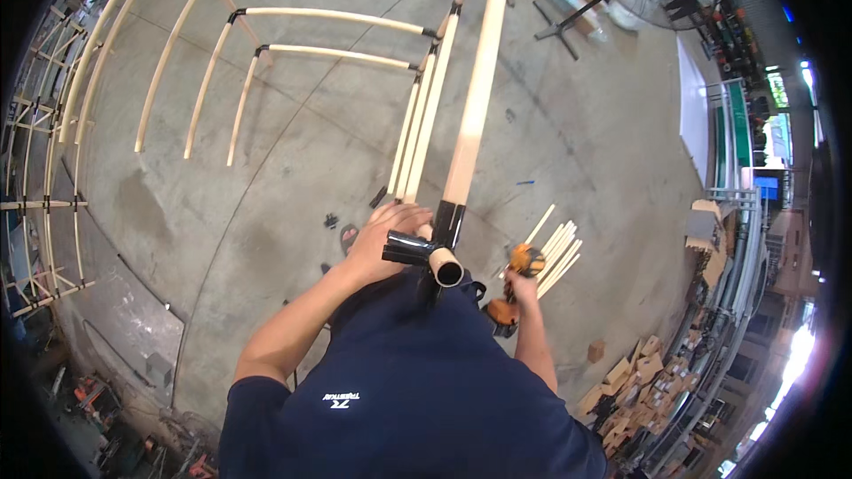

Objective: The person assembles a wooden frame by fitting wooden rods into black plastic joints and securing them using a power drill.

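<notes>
Place is a workshop of the assembly sort: stained concrete floor (pixel 328 151), black-jointed tan pipe frames (pixel 346 15) over it, loose tan rods (pixel 557 248) in a bunch, an orange-and-black power drill (pixel 525 259), brown cardboard boxes (pixel 646 368) heaped at lower right, more pipe framework (pixel 49 204) crowding the left edge.

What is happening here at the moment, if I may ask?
A person holds an orange power tool in the right hand, beside the body. The left hand is at a black connector on a long pale tube; its exact grip is hard to see. Ahead is a frame of pale tubes. Loose pale sticks lie on the floor to the right.
</notes>
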`<state>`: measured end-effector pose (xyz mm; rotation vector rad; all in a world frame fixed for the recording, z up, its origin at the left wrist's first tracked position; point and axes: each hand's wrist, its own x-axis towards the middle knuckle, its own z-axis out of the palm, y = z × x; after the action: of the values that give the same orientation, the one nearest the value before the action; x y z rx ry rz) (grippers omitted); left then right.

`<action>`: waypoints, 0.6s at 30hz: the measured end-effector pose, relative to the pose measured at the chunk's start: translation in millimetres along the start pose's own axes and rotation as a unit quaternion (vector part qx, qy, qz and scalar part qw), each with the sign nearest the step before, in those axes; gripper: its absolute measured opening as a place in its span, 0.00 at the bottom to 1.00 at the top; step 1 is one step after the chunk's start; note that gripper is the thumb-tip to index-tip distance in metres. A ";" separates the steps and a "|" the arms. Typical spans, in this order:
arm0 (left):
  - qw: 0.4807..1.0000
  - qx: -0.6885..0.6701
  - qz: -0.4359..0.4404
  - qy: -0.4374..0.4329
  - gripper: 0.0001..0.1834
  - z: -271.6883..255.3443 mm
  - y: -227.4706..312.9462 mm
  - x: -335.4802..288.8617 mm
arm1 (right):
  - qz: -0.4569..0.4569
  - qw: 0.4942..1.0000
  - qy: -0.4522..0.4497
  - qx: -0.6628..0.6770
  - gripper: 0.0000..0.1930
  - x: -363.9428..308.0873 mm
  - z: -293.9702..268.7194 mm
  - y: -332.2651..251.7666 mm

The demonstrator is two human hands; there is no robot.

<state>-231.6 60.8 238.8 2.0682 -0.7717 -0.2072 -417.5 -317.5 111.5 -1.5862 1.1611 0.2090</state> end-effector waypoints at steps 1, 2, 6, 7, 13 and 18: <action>1.000 0.003 -0.030 0.004 0.25 3.3 -3.9 -4.6 | 0.020 0.999 -0.001 -0.031 0.06 -3.7 -0.6 4.7; 0.999 -0.006 -0.040 0.012 0.26 7.0 -8.5 -6.5 | 0.053 0.997 -0.001 -0.048 0.07 -4.2 -6.7 6.5; 0.989 0.042 -0.132 0.058 0.22 10.4 -11.7 -19.2 | 0.103 0.988 -0.051 -0.100 0.08 30.7 -23.7 27.2; 0.987 0.053 -0.136 0.069 0.22 16.0 -21.2 -28.3 | 0.117 0.981 -0.070 -0.136 0.09 43.4 -27.8 30.8; 0.941 0.061 -0.329 0.057 0.19 68.3 -44.0 -93.9 | 0.095 0.957 -0.146 -0.232 0.08 135.7 -54.5 40.0; 0.873 0.039 -0.486 -0.030 0.27 134.1 -8.6 -118.1 | 0.149 0.925 -0.236 -0.258 0.06 183.4 -84.9 42.6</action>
<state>-377.3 41.6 136.7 2.3669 0.3108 -0.8009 -393.1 -486.5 -4.7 -1.6583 0.9967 1.1148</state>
